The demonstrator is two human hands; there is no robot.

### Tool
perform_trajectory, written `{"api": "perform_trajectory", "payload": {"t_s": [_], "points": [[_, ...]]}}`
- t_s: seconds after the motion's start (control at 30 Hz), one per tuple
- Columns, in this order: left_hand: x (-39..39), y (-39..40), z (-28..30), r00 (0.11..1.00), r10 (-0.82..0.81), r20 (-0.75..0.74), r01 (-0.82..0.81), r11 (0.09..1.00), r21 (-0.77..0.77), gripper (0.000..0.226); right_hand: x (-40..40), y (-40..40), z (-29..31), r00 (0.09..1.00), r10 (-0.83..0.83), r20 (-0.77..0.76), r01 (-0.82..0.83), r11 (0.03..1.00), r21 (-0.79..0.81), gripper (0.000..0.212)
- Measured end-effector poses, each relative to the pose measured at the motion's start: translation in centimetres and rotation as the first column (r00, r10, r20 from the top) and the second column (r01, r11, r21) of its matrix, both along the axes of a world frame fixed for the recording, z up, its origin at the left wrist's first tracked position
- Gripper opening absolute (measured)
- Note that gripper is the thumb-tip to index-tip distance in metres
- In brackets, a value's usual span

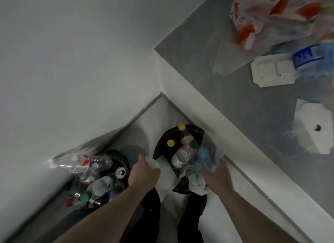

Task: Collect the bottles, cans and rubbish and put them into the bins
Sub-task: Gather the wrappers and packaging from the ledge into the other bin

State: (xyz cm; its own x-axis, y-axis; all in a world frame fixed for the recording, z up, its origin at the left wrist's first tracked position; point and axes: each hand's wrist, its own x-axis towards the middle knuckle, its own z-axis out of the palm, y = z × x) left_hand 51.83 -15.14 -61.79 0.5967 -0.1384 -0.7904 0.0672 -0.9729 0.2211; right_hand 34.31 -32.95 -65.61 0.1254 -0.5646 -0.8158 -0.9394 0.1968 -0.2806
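Two bins are standing on the floor in the corner, the left bin [115,170] lying beside the right bin [182,134], both holding bottles, while the desk [253,107] is rising to their right, carrying a bag [271,20] behind a tray [271,71].

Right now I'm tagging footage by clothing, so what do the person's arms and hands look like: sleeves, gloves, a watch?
Both forearms are bare up to the bottom edge of the frame, with no sleeve in view. The left hand and right hand wear no gloves, and neither wrist shows a watch, band or marking. Rings cannot be made out in the blur.
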Motion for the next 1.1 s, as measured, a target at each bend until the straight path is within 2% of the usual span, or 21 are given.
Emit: {"api": "perform_trajectory", "payload": {"t_s": [0.17, 0.23, 0.37, 0.43, 0.57, 0.63, 0.73, 0.87, 1.0, 1.1], "points": [[-0.3, -1.5, -1.0, 0.997, 0.034, 0.074, -0.029, 0.998, -0.063, 0.053, -0.1, 0.1, 0.0, 0.982, 0.183, -0.041, -0.184, 0.983, -0.003, 0.033], [-0.5, -2.3, -1.6, 0.996, 0.057, 0.075, -0.049, 0.993, -0.106, 0.056, 0.4, -0.2, -0.1, 0.972, 0.234, -0.030, -0.234, 0.972, 0.009, 0.023], [-1.0, -3.1, -4.5, 0.994, 0.105, -0.023, -0.107, 0.984, -0.143, 0.056, 0.9, -0.2, -2.1, 0.935, 0.351, -0.054, -0.349, 0.936, 0.040, 0.025], [-1.1, -3.3, -6.1, 0.996, 0.055, -0.074, -0.066, 0.987, -0.146, 0.059, 1.0, -0.1, -3.4, 0.931, 0.361, -0.058, -0.357, 0.932, 0.068, 0.028], [-1.1, -3.4, -7.0, 0.998, -0.044, -0.049, 0.037, 0.991, -0.132, 0.087, 0.7, 0.2, -4.4, 0.969, 0.242, -0.045, -0.239, 0.969, 0.063, 0.044], [-1.1, -3.0, -5.9, 0.998, -0.066, -0.007, 0.065, 0.991, -0.119, 0.091, 0.4, 0.6, -3.3, 0.985, 0.170, -0.026, -0.169, 0.985, 0.024, 0.057], [-0.9, -1.9, -2.5, 0.992, -0.124, 0.025, 0.126, 0.989, -0.081, 0.083, -0.4, 1.0, 0.1, 0.989, 0.148, -0.027, -0.148, 0.989, 0.003, 0.072], [-0.7, -1.3, 5.3, 0.953, -0.291, 0.089, 0.300, 0.946, -0.120, 0.057, -1.6, 1.5, 7.7, 0.979, 0.201, -0.018, -0.201, 0.980, -0.006, 0.075], [-0.5, -1.3, 15.8, 0.889, -0.433, 0.150, 0.452, 0.883, -0.131, 0.068, -2.1, 1.9, 18.8, 0.970, 0.240, 0.025, -0.239, 0.970, -0.036, 0.068], [-0.9, -1.2, 23.7, 0.857, -0.473, 0.203, 0.508, 0.843, -0.179, 0.070, -2.9, 2.6, 27.4, 0.957, 0.286, 0.041, -0.280, 0.953, -0.115, 0.068]]}}
